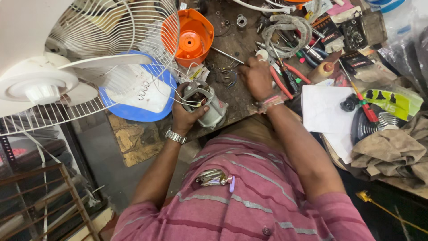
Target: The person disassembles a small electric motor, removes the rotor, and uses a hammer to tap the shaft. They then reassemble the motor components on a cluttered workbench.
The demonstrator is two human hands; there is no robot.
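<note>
My left hand grips a grey metal fan motor with thin white wires, held against the near edge of the dark workbench. A metal watch sits on that wrist. My right hand rests on the bench beyond the motor, fingers curled down among small screws and parts; whether it holds anything is hidden. Red-handled pliers lie just right of that hand.
An orange plastic motor cover stands at the back. A white fan with wire guard and a blue-and-white base fill the left. Tools, a coiled cord, white paper and a brown cloth crowd the right.
</note>
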